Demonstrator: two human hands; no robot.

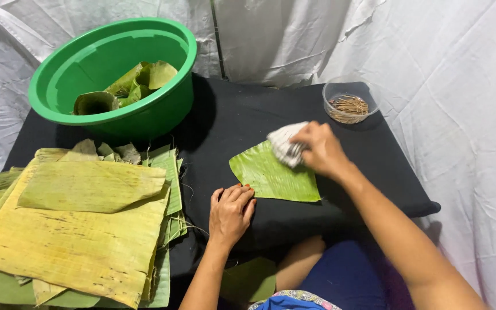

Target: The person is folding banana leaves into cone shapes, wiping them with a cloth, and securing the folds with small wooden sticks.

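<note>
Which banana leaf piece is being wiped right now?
The small bright green leaf piece alone on the black cloth, under the right hand with its rag.

Glossy green plastic basin (144, 117), matt black cloth table cover (231, 115), crumpled white cloth rag (283, 143), ribbed leaf (271, 175).

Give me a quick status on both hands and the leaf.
Right hand gripping white cloth on green leaf piece. Left hand flat, pinning leaf edge. Nothing obstructing.
</note>
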